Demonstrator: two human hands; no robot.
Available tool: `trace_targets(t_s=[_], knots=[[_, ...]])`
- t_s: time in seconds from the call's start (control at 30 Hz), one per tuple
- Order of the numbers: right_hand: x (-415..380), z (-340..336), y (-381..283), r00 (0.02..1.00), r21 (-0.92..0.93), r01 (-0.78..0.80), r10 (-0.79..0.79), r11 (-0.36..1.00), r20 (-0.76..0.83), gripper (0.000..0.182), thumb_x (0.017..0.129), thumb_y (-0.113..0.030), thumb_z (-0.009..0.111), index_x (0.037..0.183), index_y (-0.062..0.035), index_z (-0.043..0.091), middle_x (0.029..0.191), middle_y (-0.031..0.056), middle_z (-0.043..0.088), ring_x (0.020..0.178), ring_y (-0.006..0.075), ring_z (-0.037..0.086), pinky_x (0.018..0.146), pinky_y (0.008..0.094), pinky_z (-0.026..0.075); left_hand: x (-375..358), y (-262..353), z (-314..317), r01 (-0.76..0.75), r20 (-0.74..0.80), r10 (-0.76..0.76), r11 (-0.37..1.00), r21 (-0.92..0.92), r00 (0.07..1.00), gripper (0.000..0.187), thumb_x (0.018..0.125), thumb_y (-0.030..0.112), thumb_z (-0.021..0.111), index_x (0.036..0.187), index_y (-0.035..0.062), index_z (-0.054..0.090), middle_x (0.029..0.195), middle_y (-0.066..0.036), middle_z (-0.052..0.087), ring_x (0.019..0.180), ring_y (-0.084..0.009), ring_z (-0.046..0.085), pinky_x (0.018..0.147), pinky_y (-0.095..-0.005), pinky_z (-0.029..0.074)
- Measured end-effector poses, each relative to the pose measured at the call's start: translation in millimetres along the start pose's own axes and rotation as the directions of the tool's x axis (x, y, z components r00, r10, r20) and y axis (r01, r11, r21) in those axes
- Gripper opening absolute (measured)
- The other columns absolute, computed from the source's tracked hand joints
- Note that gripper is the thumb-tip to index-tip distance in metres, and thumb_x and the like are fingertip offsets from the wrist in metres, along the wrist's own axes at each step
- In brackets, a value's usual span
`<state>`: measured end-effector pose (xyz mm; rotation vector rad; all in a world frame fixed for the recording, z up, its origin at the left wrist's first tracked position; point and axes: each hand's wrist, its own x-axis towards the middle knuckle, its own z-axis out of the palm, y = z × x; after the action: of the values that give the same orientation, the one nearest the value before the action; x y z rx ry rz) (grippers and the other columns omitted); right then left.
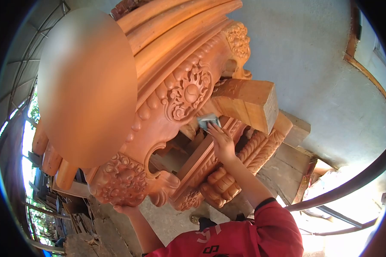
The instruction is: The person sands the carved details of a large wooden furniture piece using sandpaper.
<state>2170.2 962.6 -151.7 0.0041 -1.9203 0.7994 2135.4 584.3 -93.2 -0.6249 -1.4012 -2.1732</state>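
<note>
My right hand (222, 141) presses a folded grey-green sheet (209, 121), cloth or abrasive paper, against the reddish carved wooden piece, beside its round flower-like relief (191, 93). Its fingers lie over the sheet. At the lower left, my left hand (126, 210) grips the underside of the carved corner (120, 182); most of its fingers are hidden by the wood. The large carved piece stands tilted across the view, with smooth curved rails (180, 30) along its upper side. A thick squared wooden block (246, 103) juts out right of my right hand.
Below the block lies a carved lower rail (261, 147) with a rounded, claw-like foot (221, 186). A pale wall (304, 81) rises at the right. Scrap wood (75, 214) is piled at the lower left. A dark curved bar (347, 184) crosses the right side. A blurred oval covers the upper left.
</note>
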Motion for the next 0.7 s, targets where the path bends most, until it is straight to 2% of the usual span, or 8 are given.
trace_targets(t_s=[0.1, 0.17, 0.23, 0.3, 0.4, 0.47, 0.57, 0.7], knots=[[-57, -13, 23, 0.972, -0.133, -0.207, 0.219, 0.969, 0.084, 0.030, 0.080, -0.004, 0.054, 0.110, -0.0059, 0.056, 0.115, 0.0112, 0.058, 0.113, 0.0262, 0.051, 0.092, 0.0455, 0.036, 0, 2, -12, 0.014, -0.028, -0.014, 1.000, -0.001, 1.000, 0.080, 0.077, 0.062, 0.050, 0.134, 0.0102, 0.027, 0.135, -0.011, 0.032, 0.121, -0.0307, 0.038, 0.098, -0.0463, 0.038], [-91, -28, 36, 0.825, -0.535, -0.379, 0.537, 0.755, 0.173, 0.029, 0.087, -0.011, 0.045, 0.114, -0.0066, 0.054, 0.112, 0.0134, 0.059, 0.113, 0.0285, 0.051, 0.089, 0.0451, 0.039, 0, -1, -11, 0.065, -0.058, -0.066, 0.998, -0.014, 0.996, 0.080, 0.077, 0.063, 0.048, 0.134, 0.0104, 0.028, 0.135, -0.011, 0.033, 0.121, -0.0306, 0.037, 0.098, -0.0467, 0.038], [-111, -44, 34, 0.736, -0.612, -0.412, 0.643, 0.675, 0.213, 0.033, 0.088, -0.017, 0.042, 0.120, -0.0111, 0.051, 0.111, 0.0135, 0.059, 0.111, 0.0287, 0.052, 0.090, 0.0453, 0.038, 1, 3, -5, 0.019, -0.018, -0.019, 1.000, -0.009, 1.000, 0.077, 0.078, 0.064, 0.045, 0.133, 0.0104, 0.031, 0.134, -0.012, 0.034, 0.122, -0.0308, 0.036, 0.099, -0.0474, 0.037], [-103, -55, 15, 0.324, -0.581, -0.553, 0.796, 0.598, 0.511, 0.038, 0.085, -0.019, 0.045, 0.123, -0.0140, 0.048, 0.114, 0.0110, 0.058, 0.115, 0.0265, 0.049, 0.093, 0.0464, 0.035, 3, 6, -7, 0.050, 0.009, -0.050, 0.999, -0.020, 0.999, 0.077, 0.079, 0.064, 0.044, 0.133, 0.0100, 0.031, 0.134, -0.012, 0.034, 0.121, -0.0312, 0.036, 0.099, -0.0475, 0.036], [-191, -8, 23, 0.431, -0.560, -0.414, 0.696, 0.718, 0.574, 0.042, 0.083, -0.023, 0.047, 0.124, -0.0150, 0.046, 0.119, 0.0077, 0.054, 0.120, 0.0227, 0.045, 0.093, 0.0461, 0.035, 4, 4, -14, 0.069, 0.016, -0.069, 0.997, -0.039, 0.997, 0.077, 0.079, 0.064, 0.042, 0.132, 0.0090, 0.032, 0.134, -0.013, 0.034, 0.121, -0.0319, 0.036, 0.099, -0.0477, 0.036], [-201, 0, -1, 0.656, -0.452, -0.071, 0.383, 0.889, 0.651, 0.045, 0.080, -0.023, 0.049, 0.125, -0.0167, 0.045, 0.125, 0.0048, 0.050, 0.121, 0.0191, 0.043, 0.090, 0.0434, 0.039, 4, 5, -9, 0.080, -0.004, -0.081, 0.996, -0.045, 0.997, 0.077, 0.080, 0.064, 0.042, 0.131, 0.0084, 0.033, 0.134, -0.013, 0.034, 0.121, -0.0323, 0.036, 0.099, -0.0478, 0.036], [-199, -8, 10, 0.554, -0.389, -0.089, 0.370, 0.917, 0.746, 0.047, 0.080, -0.021, 0.048, 0.127, -0.0155, 0.044, 0.129, 0.0047, 0.047, 0.124, 0.0184, 0.040, 0.092, 0.0414, 0.039, 4, 7, -2, 0.037, -0.040, -0.037, 0.999, 0.004, 0.999, 0.078, 0.080, 0.065, 0.040, 0.131, 0.0069, 0.034, 0.134, -0.014, 0.034, 0.122, -0.0324, 0.035, 0.100, -0.0480, 0.035], [-192, -34, 46, 0.617, -0.539, -0.088, 0.471, 0.838, 0.631, 0.050, 0.079, -0.019, 0.050, 0.128, -0.0150, 0.043, 0.131, 0.0026, 0.045, 0.125, 0.0179, 0.039, 0.096, 0.0419, 0.036, 4, 7, 2, -0.022, 0.076, 0.022, 1.000, 0.005, 0.997, 0.075, 0.083, 0.063, 0.036, 0.129, 0.0038, 0.035, 0.132, -0.016, 0.037, 0.119, -0.0330, 0.039, 0.097, -0.0472, 0.038]])
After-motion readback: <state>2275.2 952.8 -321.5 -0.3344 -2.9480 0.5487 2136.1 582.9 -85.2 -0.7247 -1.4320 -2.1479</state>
